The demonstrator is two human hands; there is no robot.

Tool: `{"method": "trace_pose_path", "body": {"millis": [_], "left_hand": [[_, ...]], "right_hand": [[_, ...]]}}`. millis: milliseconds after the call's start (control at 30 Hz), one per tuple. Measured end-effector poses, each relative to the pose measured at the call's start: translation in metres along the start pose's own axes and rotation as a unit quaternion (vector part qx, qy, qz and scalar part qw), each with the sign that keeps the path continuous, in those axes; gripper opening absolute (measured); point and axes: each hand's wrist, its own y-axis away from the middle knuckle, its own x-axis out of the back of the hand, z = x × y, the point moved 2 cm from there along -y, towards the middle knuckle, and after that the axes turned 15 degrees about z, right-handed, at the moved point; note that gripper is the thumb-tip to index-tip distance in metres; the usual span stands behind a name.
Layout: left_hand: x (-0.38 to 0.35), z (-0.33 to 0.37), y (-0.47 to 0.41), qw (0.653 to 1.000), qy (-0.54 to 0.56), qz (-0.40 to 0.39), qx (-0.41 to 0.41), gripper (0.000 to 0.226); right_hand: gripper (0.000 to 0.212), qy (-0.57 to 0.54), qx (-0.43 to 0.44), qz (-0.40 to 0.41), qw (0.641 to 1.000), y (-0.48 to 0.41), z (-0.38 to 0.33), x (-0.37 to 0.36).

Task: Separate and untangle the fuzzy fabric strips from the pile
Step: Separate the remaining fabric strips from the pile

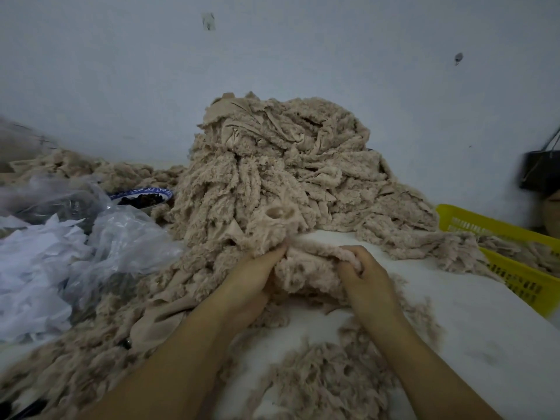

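- A white tabletop [454, 313], bare at the right of the middle.
- A yellow slotted plastic basket [515, 277] at the tabletop's right edge.
- A blue-and-white patterned bowl [157, 192] at the left, holding something dark.
- Crumpled clear plastic bags [127, 237] just in front of the bowl.
- A heap of white scraps [33, 268] at the far left, beside the bags.
- A black bag [539, 171] hanging at the far right.
- A pale wall [272, 56] behind, with a small torn patch [208, 21] and a dark mark [458, 57].
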Motion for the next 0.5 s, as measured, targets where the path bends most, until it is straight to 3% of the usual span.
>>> {"method": "trace_pose_path", "body": {"millis": [67,167,300,400,500], "left_hand": [[0.000,-0.001,-0.001,0.999,0.039,-0.015,0.032,0.041],[-0.001,-0.002,-0.001,0.990,0.119,-0.056,0.053,0.043],[-0.003,-0.003,-0.002,0.979,0.171,-0.090,0.069,0.038],[-0.006,-0.004,0.000,0.981,0.161,-0.076,0.073,0.032],[-0.011,-0.009,0.003,0.996,0.064,-0.033,0.053,0.034]], "right_hand": [[0.022,-0.030,-0.039,-0.010,0.999,0.000,0.001,-0.001],[0.054,-0.004,-0.078,-0.024,0.997,0.001,0.001,-0.003],[0.041,0.002,-0.089,-0.051,0.995,0.003,0.002,-0.006],[0.039,0.015,-0.089,-0.046,0.995,0.004,0.003,-0.008],[0.061,-0.036,-0.122,-0.055,0.990,0.007,-0.002,-0.013]]}}
